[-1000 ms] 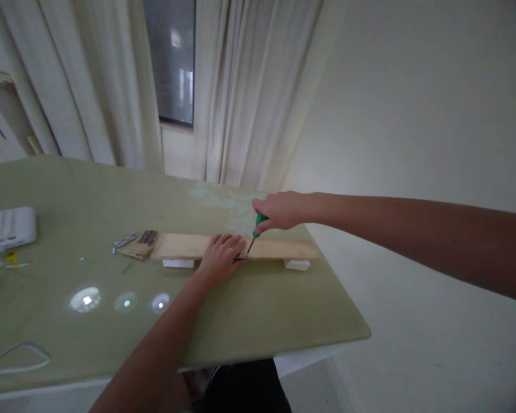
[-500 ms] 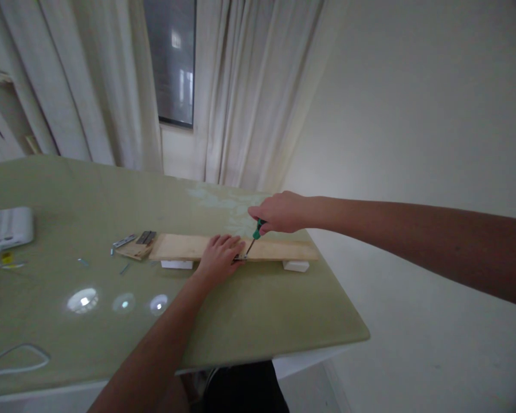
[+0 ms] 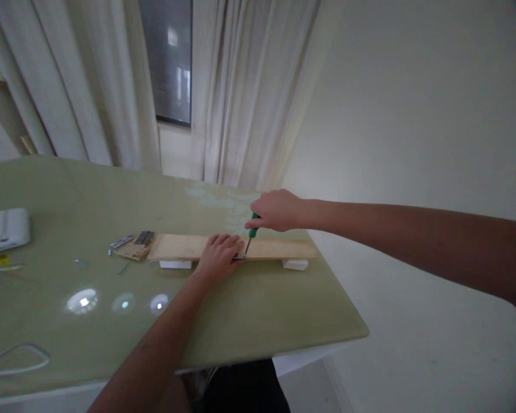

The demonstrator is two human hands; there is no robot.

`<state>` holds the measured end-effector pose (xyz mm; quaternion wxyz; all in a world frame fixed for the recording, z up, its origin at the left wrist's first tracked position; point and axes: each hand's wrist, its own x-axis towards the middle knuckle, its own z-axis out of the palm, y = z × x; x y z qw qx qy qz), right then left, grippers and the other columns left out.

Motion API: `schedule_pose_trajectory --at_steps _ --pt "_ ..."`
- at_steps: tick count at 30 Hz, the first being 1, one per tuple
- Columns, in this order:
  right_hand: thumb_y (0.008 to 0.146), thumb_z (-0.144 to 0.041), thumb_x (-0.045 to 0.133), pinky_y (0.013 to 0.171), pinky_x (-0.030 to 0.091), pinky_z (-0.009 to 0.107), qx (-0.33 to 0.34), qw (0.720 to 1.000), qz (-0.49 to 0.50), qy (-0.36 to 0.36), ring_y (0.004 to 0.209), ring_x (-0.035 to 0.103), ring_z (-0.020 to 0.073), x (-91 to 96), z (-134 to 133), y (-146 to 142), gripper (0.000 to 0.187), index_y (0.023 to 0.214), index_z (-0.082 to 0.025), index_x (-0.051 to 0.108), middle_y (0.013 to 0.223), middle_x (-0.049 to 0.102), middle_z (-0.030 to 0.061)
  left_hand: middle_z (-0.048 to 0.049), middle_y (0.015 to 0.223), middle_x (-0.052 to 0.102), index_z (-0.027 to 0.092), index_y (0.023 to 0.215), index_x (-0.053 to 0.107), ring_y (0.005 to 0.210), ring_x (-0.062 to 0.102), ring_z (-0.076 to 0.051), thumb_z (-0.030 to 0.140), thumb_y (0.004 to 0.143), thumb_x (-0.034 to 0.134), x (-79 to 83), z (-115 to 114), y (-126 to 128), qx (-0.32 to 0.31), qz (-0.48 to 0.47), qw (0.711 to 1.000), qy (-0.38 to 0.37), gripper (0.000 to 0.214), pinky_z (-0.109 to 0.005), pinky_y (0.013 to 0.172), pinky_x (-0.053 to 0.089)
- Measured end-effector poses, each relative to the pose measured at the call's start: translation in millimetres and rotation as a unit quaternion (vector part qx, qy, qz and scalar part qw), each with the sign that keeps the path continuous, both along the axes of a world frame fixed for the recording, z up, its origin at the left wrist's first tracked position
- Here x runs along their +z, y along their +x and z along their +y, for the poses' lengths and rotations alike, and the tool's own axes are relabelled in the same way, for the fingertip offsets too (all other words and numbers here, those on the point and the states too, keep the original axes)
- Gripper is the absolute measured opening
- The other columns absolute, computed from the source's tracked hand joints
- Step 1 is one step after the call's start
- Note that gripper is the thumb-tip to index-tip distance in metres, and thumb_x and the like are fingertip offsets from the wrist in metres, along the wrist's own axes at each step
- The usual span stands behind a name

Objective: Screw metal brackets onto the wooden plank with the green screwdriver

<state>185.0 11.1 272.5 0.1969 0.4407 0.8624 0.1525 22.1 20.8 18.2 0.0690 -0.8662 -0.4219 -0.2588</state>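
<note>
A long pale wooden plank (image 3: 275, 249) lies across two small white blocks (image 3: 295, 264) on the green table (image 3: 249, 310). My left hand (image 3: 217, 256) rests flat on the plank's middle, fingers spread, beside a small metal piece at the plank's front edge. My right hand (image 3: 274, 210) is closed around the green handle of a screwdriver (image 3: 251, 228). The screwdriver stands nearly upright with its tip down on that metal piece, right by my left fingertips.
Metal hinges (image 3: 145, 236), a small wood piece (image 3: 133, 250) and loose screws lie left of the plank. A white box (image 3: 4, 228) sits at the table's far left, a white cable (image 3: 15, 358) near the front edge. Curtains and a window stand behind; the table's right edge drops to the floor.
The right hand has turned slightly on the screwdriver handle, which now stands a bit more upright. The left hand stays on the plank. The view has shifted slightly.
</note>
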Motion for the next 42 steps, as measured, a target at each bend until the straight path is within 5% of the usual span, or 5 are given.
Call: schedule_pose_trajectory --at_steps 7,14,18,24,42 --pt "0.097 -0.050 0.066 0.071 0.047 0.031 0.027 0.998 -0.008 -0.055 0.102 0.074 0.0305 3.2 -4 2 0.047 0.135 -0.022 0.063 0.121 0.077 0.0166 -0.0072 0.145 0.067 0.032 0.135 0.067 0.132 0.058 -0.033 0.038 0.090 0.077 -0.5 0 0 -0.001 -0.009 1.000 -0.001 0.047 -0.053 0.111 0.043" --pt "0.100 -0.064 0.054 0.071 0.048 0.033 -0.044 0.998 -0.027 -0.025 0.102 0.075 0.0323 2.3 -3 -3 0.056 0.123 -0.018 0.073 0.117 0.078 0.0199 -0.0069 0.146 0.066 0.031 0.136 0.066 0.132 0.059 -0.033 0.038 0.090 0.076 -0.2 0 0 -0.001 -0.004 1.000 -0.006 0.047 -0.054 0.112 0.043" --pt "0.092 -0.055 0.071 0.069 0.046 0.033 0.008 0.996 -0.069 -0.050 0.104 0.074 0.0336 10.3 -3 -7 0.054 0.133 -0.021 0.067 0.119 0.077 0.0173 -0.0071 0.145 0.067 0.031 0.136 0.066 0.131 0.059 -0.034 0.037 0.090 0.076 -0.7 0 0 -0.003 -0.005 1.000 -0.009 0.047 -0.054 0.112 0.043" --pt "0.098 -0.065 0.057 0.065 0.045 0.034 -0.021 0.997 -0.059 -0.051 0.096 0.075 0.0337 9.4 3 -10 0.055 0.112 -0.016 0.078 0.108 0.079 0.0191 -0.0063 0.147 0.065 0.032 0.136 0.065 0.133 0.058 -0.033 0.037 0.091 0.074 0.0 0 0 -0.003 -0.004 1.000 -0.010 0.047 -0.054 0.112 0.042" --pt "0.096 -0.054 0.068 0.066 0.041 0.030 0.037 0.998 0.015 -0.046 0.103 0.073 0.0302 -1.2 0 5 0.043 0.126 -0.023 0.066 0.118 0.078 0.0136 -0.0071 0.146 0.066 0.032 0.137 0.066 0.132 0.058 -0.034 0.038 0.090 0.075 -0.3 0 1 -0.008 -0.012 1.000 -0.011 0.048 -0.054 0.112 0.042"
